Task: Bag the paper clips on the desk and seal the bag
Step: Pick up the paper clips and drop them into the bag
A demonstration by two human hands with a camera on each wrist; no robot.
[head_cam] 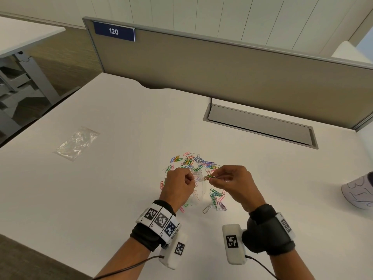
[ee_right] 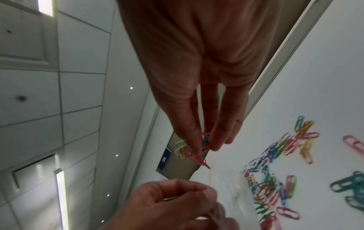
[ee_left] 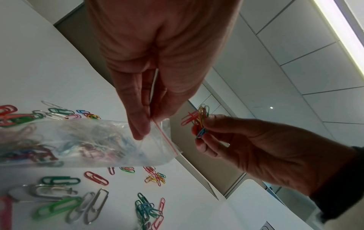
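Observation:
Coloured paper clips (head_cam: pixel 198 161) lie scattered on the white desk (head_cam: pixel 121 188). My left hand (head_cam: pixel 182 181) pinches the mouth of a clear zip bag (ee_left: pixel 88 143) with a red seal line; the bag hangs above the desk with several clips inside. My right hand (head_cam: pixel 228 178) pinches a small bunch of clips (head_cam: pixel 210 177) just right of the bag's mouth. That bunch (ee_left: pixel 199 121) shows in the left wrist view, and the bunch (ee_right: pixel 189 151) again in the right wrist view between thumb and fingers (ee_right: pixel 216 140). More loose clips (ee_left: pixel 78 205) lie under the bag.
A second clear bag (head_cam: pixel 77 143) lies flat at the desk's far left. A grey cable flap (head_cam: pixel 260 126) sits in the desk at the back, before a beige partition (head_cam: pixel 222 67). A pale patterned cup (head_cam: pixel 358 191) stands at the right edge.

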